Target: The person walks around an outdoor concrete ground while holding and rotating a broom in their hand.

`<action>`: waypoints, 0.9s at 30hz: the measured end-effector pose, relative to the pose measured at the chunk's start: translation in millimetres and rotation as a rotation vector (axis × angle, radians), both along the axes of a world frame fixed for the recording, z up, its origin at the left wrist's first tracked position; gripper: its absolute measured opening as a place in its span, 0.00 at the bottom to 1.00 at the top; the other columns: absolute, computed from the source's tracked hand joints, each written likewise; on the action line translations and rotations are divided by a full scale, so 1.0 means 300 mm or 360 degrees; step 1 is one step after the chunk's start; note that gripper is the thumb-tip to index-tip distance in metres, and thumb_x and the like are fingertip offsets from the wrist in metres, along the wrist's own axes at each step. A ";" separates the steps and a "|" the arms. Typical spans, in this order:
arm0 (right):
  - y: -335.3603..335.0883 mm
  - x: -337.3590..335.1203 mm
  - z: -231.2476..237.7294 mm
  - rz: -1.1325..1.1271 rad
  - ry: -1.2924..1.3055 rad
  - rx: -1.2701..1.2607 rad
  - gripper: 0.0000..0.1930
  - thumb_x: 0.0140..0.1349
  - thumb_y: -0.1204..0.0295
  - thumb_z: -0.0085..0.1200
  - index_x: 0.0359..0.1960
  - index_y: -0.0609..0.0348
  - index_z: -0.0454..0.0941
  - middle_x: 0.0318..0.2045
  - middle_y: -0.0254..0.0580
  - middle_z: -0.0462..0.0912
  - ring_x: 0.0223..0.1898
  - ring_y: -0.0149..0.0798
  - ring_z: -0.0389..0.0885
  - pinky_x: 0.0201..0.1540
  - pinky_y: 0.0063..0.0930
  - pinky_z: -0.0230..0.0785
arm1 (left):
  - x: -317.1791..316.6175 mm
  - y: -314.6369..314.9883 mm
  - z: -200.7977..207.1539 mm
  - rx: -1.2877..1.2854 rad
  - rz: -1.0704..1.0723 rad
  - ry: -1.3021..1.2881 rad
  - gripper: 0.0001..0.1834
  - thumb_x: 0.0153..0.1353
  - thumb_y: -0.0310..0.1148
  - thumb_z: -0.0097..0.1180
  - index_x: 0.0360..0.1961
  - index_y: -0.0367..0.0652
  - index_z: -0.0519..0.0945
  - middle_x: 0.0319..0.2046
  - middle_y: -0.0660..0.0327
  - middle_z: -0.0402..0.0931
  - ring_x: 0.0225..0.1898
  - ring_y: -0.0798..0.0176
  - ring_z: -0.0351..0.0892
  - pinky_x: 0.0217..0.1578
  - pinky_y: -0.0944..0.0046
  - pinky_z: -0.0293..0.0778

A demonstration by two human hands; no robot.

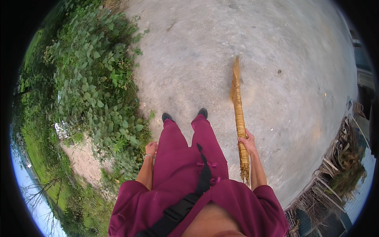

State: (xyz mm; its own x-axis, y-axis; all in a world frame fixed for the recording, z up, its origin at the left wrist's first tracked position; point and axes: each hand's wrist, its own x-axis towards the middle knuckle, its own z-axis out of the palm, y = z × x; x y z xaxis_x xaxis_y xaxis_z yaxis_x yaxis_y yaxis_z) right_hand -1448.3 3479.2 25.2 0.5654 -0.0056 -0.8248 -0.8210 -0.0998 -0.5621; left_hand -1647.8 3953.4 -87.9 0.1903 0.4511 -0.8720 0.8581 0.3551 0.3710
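Note:
A straw broom [238,118] with a tightly bound, tan handle is in my right hand [248,142], whose fingers wrap round the lower part of the handle. Its fanned bristle end points away from me, at or just over the grey concrete ground [189,51]. Loose straw ends stick out of the handle behind my hand. My left hand [151,148], with a bracelet at the wrist, hangs beside my left thigh. Its fingers are curled in, and nothing shows in them.
Leafy green plants [94,79] grow along the concrete's left edge, with a sandy patch [85,162] beyond. At the right lies a heap of dry sticks [335,170]. My dark shoes [167,117] stand on the concrete. A small dark bit [279,71] lies right of the broom.

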 end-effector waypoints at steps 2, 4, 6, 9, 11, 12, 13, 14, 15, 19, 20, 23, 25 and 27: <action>0.044 -0.027 0.023 0.0149 -0.0136 -0.0088 0.38 0.40 0.81 0.54 0.58 0.64 0.54 0.25 0.38 0.75 0.18 0.30 0.73 0.19 0.22 0.67 | -0.011 0.007 -0.026 0.0014 -0.0028 -0.0049 0.08 0.53 0.28 0.48 0.33 0.36 0.75 0.21 0.61 0.74 0.16 0.71 0.70 0.14 0.73 0.65; 0.071 -0.045 0.026 0.0160 -0.0050 -0.0001 0.39 0.40 0.81 0.55 0.59 0.60 0.54 0.25 0.38 0.75 0.18 0.30 0.73 0.19 0.23 0.67 | 0.016 -0.005 -0.005 -0.0027 -0.0031 -0.0038 0.08 0.53 0.27 0.48 0.33 0.36 0.75 0.21 0.61 0.74 0.16 0.71 0.70 0.14 0.73 0.65; 0.118 -0.039 0.033 0.0214 0.0068 0.0219 0.39 0.40 0.80 0.56 0.59 0.56 0.55 0.25 0.37 0.76 0.17 0.30 0.73 0.19 0.23 0.67 | 0.038 -0.010 -0.018 -0.0031 0.0001 -0.0036 0.11 0.51 0.26 0.49 0.36 0.35 0.75 0.20 0.61 0.74 0.18 0.71 0.71 0.17 0.72 0.67; 0.141 -0.037 -0.045 0.0267 0.0113 0.0349 0.37 0.40 0.79 0.57 0.57 0.58 0.59 0.26 0.38 0.77 0.18 0.29 0.74 0.19 0.23 0.67 | 0.078 -0.010 -0.057 0.0136 -0.0179 -0.0135 0.12 0.51 0.26 0.49 0.37 0.34 0.75 0.21 0.61 0.75 0.19 0.70 0.72 0.21 0.72 0.69; 0.134 -0.027 -0.097 0.0310 0.0147 0.0336 0.35 0.41 0.78 0.58 0.56 0.58 0.61 0.26 0.39 0.78 0.18 0.28 0.73 0.20 0.23 0.68 | 0.135 -0.019 -0.049 0.0140 -0.0258 -0.0124 0.13 0.50 0.25 0.49 0.38 0.33 0.75 0.24 0.60 0.76 0.23 0.69 0.73 0.26 0.72 0.70; 0.088 -0.025 -0.130 0.0212 0.0196 0.0341 0.36 0.41 0.81 0.57 0.57 0.61 0.59 0.25 0.43 0.77 0.18 0.31 0.75 0.18 0.23 0.69 | 0.180 -0.053 -0.002 0.0125 -0.0230 -0.0143 0.12 0.50 0.25 0.49 0.37 0.33 0.76 0.25 0.60 0.76 0.24 0.69 0.73 0.27 0.72 0.70; 0.027 -0.016 -0.137 0.0100 0.0215 0.0334 0.35 0.41 0.81 0.57 0.56 0.62 0.59 0.24 0.43 0.77 0.17 0.33 0.75 0.17 0.24 0.69 | 0.204 -0.071 0.036 0.0117 -0.0195 -0.0161 0.11 0.50 0.25 0.49 0.36 0.33 0.76 0.25 0.60 0.76 0.26 0.69 0.74 0.28 0.73 0.70; -0.024 0.003 -0.132 0.0006 0.0233 0.0332 0.35 0.41 0.80 0.57 0.56 0.63 0.59 0.23 0.44 0.76 0.17 0.34 0.75 0.16 0.25 0.69 | 0.185 -0.062 0.018 0.0135 -0.0174 -0.0218 0.11 0.49 0.25 0.50 0.34 0.33 0.77 0.26 0.60 0.76 0.27 0.69 0.74 0.30 0.72 0.70; -0.063 0.033 -0.110 -0.0066 0.0197 0.0312 0.32 0.42 0.80 0.57 0.54 0.64 0.61 0.21 0.43 0.76 0.16 0.35 0.74 0.15 0.26 0.69 | 0.165 -0.053 0.002 0.0222 -0.0236 -0.0165 0.11 0.49 0.26 0.50 0.35 0.34 0.77 0.26 0.60 0.77 0.27 0.69 0.74 0.31 0.71 0.71; -0.153 0.111 -0.096 -0.0232 0.0098 0.0326 0.25 0.44 0.80 0.54 0.48 0.65 0.65 0.19 0.41 0.74 0.14 0.35 0.73 0.14 0.27 0.68 | 0.159 -0.062 0.000 0.0276 -0.0293 -0.0113 0.12 0.47 0.27 0.51 0.33 0.35 0.78 0.26 0.59 0.77 0.27 0.69 0.75 0.31 0.71 0.71; -0.124 0.124 -0.076 -0.0201 0.0066 0.0260 0.25 0.44 0.79 0.54 0.48 0.64 0.64 0.19 0.41 0.73 0.14 0.35 0.73 0.15 0.26 0.68 | 0.150 -0.061 -0.012 0.0287 -0.0330 -0.0089 0.11 0.47 0.28 0.51 0.32 0.35 0.79 0.25 0.59 0.78 0.26 0.69 0.75 0.31 0.70 0.71; 0.071 0.147 0.043 0.0018 -0.0014 0.0079 0.29 0.44 0.80 0.53 0.52 0.62 0.62 0.20 0.41 0.73 0.14 0.34 0.72 0.15 0.25 0.67 | 0.109 -0.035 -0.088 0.0249 -0.0394 -0.0042 0.12 0.46 0.31 0.52 0.31 0.37 0.80 0.25 0.58 0.78 0.28 0.67 0.76 0.34 0.70 0.71; 0.167 0.135 0.023 0.0153 -0.0228 0.0018 0.33 0.43 0.81 0.53 0.56 0.62 0.59 0.21 0.40 0.74 0.15 0.33 0.72 0.16 0.25 0.67 | 0.114 -0.003 -0.129 0.0233 -0.0428 -0.0042 0.12 0.46 0.31 0.52 0.32 0.37 0.80 0.25 0.57 0.78 0.28 0.67 0.76 0.34 0.69 0.71; 0.329 0.199 0.060 0.0252 -0.0164 0.0148 0.35 0.42 0.81 0.54 0.57 0.60 0.57 0.21 0.40 0.74 0.16 0.32 0.72 0.16 0.25 0.67 | 0.125 0.052 -0.169 0.0214 -0.0470 -0.0037 0.13 0.47 0.32 0.51 0.32 0.37 0.80 0.25 0.57 0.78 0.29 0.66 0.76 0.34 0.69 0.71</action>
State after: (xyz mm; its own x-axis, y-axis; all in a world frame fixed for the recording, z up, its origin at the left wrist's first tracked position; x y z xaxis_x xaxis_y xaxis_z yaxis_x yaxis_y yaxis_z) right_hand -1388.7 3577.9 43.2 0.6346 0.1634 -0.7554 -0.7369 -0.1667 -0.6551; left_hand -1610.4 3969.1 -138.6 0.3493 0.4844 -0.8021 0.9074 0.0389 0.4186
